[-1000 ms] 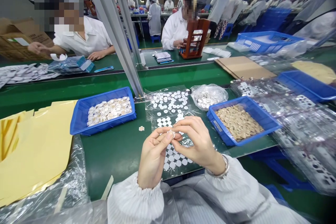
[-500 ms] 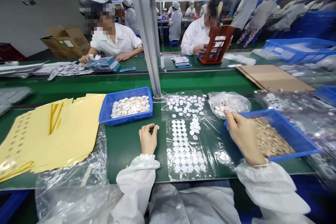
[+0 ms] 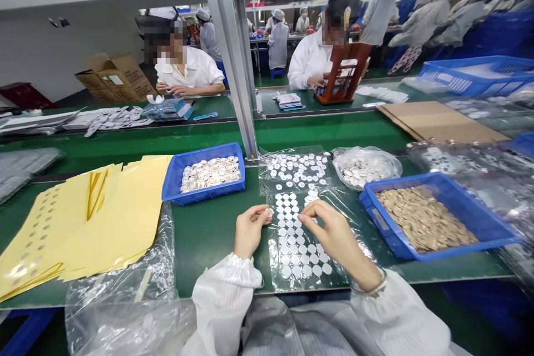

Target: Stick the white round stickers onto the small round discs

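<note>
My left hand (image 3: 249,229) is closed in a pinch on a small pale round disc (image 3: 270,213), just left of a clear plastic sheet (image 3: 346,222). Over that sheet hovers my right hand (image 3: 334,231), thumb and forefinger pressed together; whatever they hold is too small to make out. White round discs (image 3: 293,260) lie on the sheet in neat rows, partly hidden behind the right hand. Farther back, more white discs (image 3: 298,166) are scattered loosely on plastic.
A blue tray (image 3: 171,178) of whitish discs stands left, another blue tray (image 3: 386,233) of tan discs right. Behind the latter sits a plastic bag of discs (image 3: 367,169). Yellow sheets (image 3: 133,206) cover the left side. Two co-workers sit across, beyond a metal post (image 3: 233,55).
My right hand has moved left from the tan-disc tray to above the rows on the plastic sheet. My left hand has come right, nearer the sheet, keeping its pinch.
</note>
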{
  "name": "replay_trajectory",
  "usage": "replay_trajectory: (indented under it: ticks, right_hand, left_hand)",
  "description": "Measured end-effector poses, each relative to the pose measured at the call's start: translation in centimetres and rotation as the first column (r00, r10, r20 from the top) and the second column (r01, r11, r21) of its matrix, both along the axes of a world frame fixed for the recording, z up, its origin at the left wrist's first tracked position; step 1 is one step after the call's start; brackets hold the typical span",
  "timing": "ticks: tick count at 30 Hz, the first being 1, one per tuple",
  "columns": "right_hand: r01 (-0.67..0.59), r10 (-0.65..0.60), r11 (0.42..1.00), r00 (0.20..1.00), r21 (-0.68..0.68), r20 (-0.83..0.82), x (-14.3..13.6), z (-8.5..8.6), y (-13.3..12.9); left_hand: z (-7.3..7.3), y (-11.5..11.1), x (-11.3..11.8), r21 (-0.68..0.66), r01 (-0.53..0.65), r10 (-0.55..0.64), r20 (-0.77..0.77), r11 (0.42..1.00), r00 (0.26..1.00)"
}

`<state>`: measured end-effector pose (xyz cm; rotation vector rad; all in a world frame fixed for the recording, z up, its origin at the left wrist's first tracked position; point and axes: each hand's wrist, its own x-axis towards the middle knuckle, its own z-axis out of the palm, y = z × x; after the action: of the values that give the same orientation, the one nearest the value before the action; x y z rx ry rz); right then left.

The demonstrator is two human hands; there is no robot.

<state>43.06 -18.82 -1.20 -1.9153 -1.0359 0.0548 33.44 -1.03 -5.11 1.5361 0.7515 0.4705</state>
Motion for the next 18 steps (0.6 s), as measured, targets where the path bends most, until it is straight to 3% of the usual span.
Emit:
replay_trajectory:
  ticks: [5, 9, 14, 18]
  right_hand:
    - [-0.003, 0.011, 0.999, 0.987, 0.052, -0.16, -1.4, -0.4, 1.8]
    - [-0.03, 0.065, 0.989, 0.967, 0.142, -0.247, -1.4, 0.4, 2.1]
    - [-0.037, 0.097, 0.978, 0.951, 0.205, -0.293, -1.2, 2.0, 1.7]
    - [-0.053, 0.152, 0.971, 0.891, 0.233, -0.429, -1.1, 2.8, 1.5]
  left_hand:
    - [3.4, -3.7, -0.7, -0.156, 0.074, -0.056, 0.114, 0.985, 0.992]
    - [5.4, -4.9, -1.2, -0.203, 0.095, -0.063, 0.161, 0.974, 0.985]
    - [6.4, -5.2, -1.3, -0.312, 0.112, -0.045, 0.214, 0.943, 0.976]
    - [6.4, -5.0, -1.1, -0.524, 0.228, -0.086, 0.282, 0.821, 0.956]
